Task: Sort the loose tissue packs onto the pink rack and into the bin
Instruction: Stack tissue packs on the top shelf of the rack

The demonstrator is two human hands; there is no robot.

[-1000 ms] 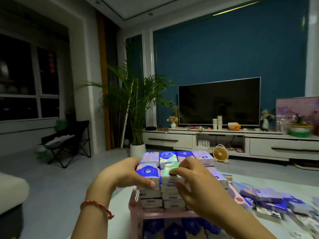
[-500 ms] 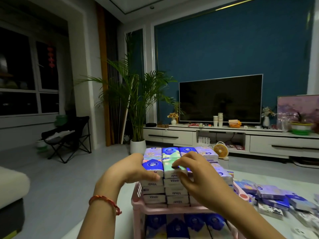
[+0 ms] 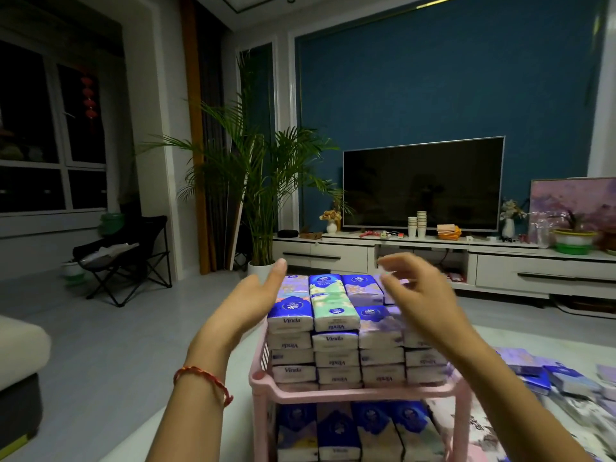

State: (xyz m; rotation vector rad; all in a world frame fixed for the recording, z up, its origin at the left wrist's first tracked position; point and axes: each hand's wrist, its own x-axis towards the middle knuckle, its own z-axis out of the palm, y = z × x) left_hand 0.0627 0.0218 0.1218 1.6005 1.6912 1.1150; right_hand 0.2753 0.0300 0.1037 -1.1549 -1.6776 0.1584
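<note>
Two hands: both hover at the top of the stacked packs, palms turned toward each other, holding nothing.
Left hand [image 3: 253, 301]: fingers straight and spread loose, palm just beside the left edge of the top layer; a red cord bracelet [image 3: 204, 381] circles the wrist.
Right hand [image 3: 416, 295]: blurred, fingers [image 3: 388, 263] apart and slightly curled, over the right rear corner of the stack; whether it touches a pack I cannot tell.
Pink rack [image 3: 360, 393]: nearest thing ahead; its upper shelf rim runs below the stack, and the lower shelf holds a row of upright packs [image 3: 336, 431].
Tissue packs [image 3: 333, 328]: four columns across, several layers high, rising well above the rack rim; the mint-green pack [image 3: 331, 303] lies on top, second from left.
Loose packs [image 3: 560, 378]: scattered on the surface right of the rack, close to its right edge.
Open room: bare grey floor [image 3: 110, 331] to the left, between the rack and the folding chair [image 3: 126, 251].
Far edge: potted palm [image 3: 256, 181], white TV cabinet [image 3: 500, 261] and television [image 3: 423, 185] against the blue wall.
</note>
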